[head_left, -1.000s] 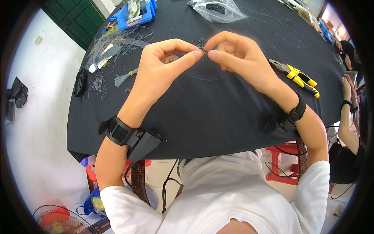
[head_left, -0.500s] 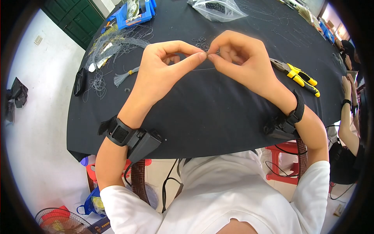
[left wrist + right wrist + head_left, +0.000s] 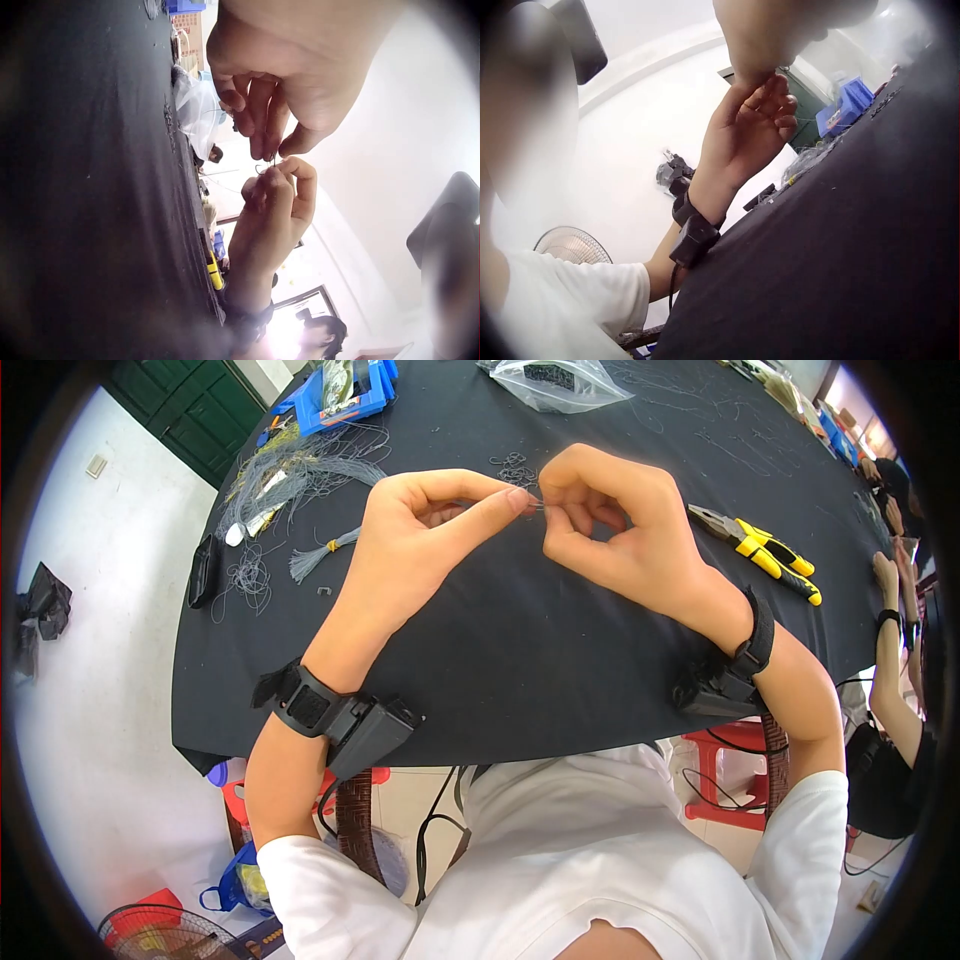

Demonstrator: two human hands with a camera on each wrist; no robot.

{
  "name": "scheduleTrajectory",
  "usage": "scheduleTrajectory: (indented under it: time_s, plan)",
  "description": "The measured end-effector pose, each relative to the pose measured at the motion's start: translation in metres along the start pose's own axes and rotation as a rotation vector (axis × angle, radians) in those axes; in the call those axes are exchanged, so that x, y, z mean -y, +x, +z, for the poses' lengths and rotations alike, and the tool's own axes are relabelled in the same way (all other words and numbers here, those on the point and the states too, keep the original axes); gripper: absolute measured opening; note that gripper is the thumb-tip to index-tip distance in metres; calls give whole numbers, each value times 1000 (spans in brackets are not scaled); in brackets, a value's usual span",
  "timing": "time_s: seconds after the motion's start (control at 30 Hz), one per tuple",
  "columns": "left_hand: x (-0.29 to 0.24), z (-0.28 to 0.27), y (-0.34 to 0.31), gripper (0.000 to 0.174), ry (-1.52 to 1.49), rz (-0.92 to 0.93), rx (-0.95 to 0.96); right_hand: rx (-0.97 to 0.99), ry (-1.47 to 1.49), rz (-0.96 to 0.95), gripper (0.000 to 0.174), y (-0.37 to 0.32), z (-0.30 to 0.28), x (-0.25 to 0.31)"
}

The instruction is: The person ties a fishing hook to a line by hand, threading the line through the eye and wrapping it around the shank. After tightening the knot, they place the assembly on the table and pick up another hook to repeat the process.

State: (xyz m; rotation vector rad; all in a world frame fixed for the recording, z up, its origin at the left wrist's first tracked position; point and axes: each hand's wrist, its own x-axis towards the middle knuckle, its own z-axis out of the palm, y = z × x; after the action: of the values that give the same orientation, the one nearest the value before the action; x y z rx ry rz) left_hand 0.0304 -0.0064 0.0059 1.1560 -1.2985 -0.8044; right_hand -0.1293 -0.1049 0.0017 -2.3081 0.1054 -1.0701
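Note:
In the head view, my left hand (image 3: 415,540) pinches a tiny fish hook (image 3: 260,169) between thumb and forefinger. My right hand (image 3: 630,525) faces it with its thumb and forefinger curled together on a thin line (image 3: 537,505), the fingertips only slightly apart from the left ones. Seen from the left wrist, the hook's dark curve shows between the two sets of fingertips. Just behind the fingers lies a small heap of dark hooks (image 3: 513,470) on the black-covered table (image 3: 500,660). From the right wrist, the pinch is hidden behind the hand.
Yellow-handled pliers (image 3: 760,555) lie right of my right hand. To the left are a tied bundle of line (image 3: 325,555), tangled line (image 3: 290,475) and a black case (image 3: 205,570). Farther back are a blue box (image 3: 345,400) and a clear bag (image 3: 560,385). Another person sits at right.
My right hand has shifted slightly right and its fingers have curled in more. A small gap with the thin line now shows between the hands' fingertips.

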Motion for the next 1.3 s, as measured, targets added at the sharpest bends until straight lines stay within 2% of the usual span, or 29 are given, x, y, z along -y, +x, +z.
scheduleTrajectory:
  time_s: [0.23, 0.33, 0.43, 0.53, 0.63, 1.03, 1.3]
  plan:
    - [0, -3, -1, 15, 79, -41, 16, -14, -52, -31, 12, 0, 0, -1]
    - [4, 0, 0, 13, 27, 8, -26, -34, -64, -51, 12, 0, 2, -1]
    - [3, -2, 0, 13, 88, 2, -44, -11, -34, -3, 12, -1, 0, -4]
    - [0, -5, -1, 13, 154, -2, -66, -86, 52, 37, 11, -1, 2, -5]
    - [4, -4, 0, 11, 92, 80, -122, -95, 60, 53, 12, -1, 3, -9]
    - [1, -3, 0, 10, 56, 93, -94, -68, 194, 145, 7, -2, 6, -10]
    - [2, -3, 0, 8, 60, 100, -88, -52, 182, 172, 7, -2, 5, -8]
